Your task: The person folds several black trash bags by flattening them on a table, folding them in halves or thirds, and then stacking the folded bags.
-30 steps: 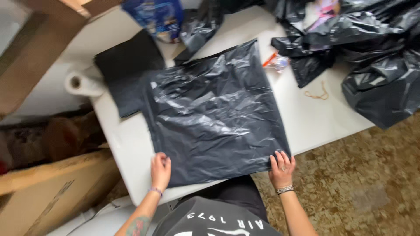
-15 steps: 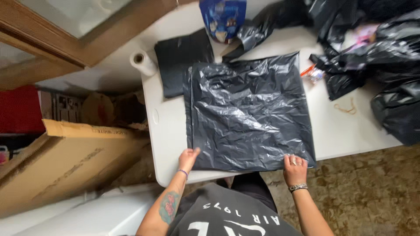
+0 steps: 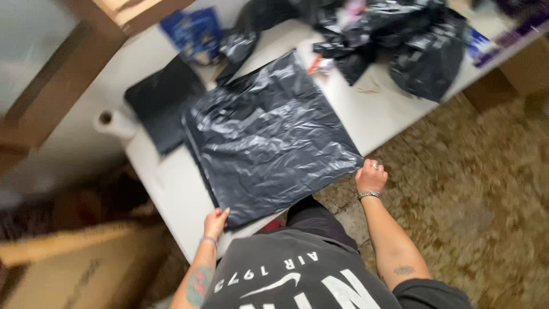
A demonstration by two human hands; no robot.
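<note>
A large black plastic bag (image 3: 269, 137) lies spread flat on a white table (image 3: 171, 194), its near edge hanging over the table's front. My left hand (image 3: 216, 221) pinches the bag's near-left corner. My right hand (image 3: 370, 176) grips the near-right corner, just past the table edge above the floor. Both arms reach forward from my grey printed shirt at the bottom of the view.
A folded black stack (image 3: 163, 109) and a paper roll (image 3: 114, 121) lie left of the bag. Behind it sit a blue packet (image 3: 194, 34) and a heap of crumpled black bags (image 3: 412, 46). A cardboard box (image 3: 74, 269) stands at lower left, over a patterned floor (image 3: 469, 189).
The view has swung and tilted. My right hand has gone from lying flat on the bag to gripping its corner beyond the table edge; my left hand stays at the near-left corner.
</note>
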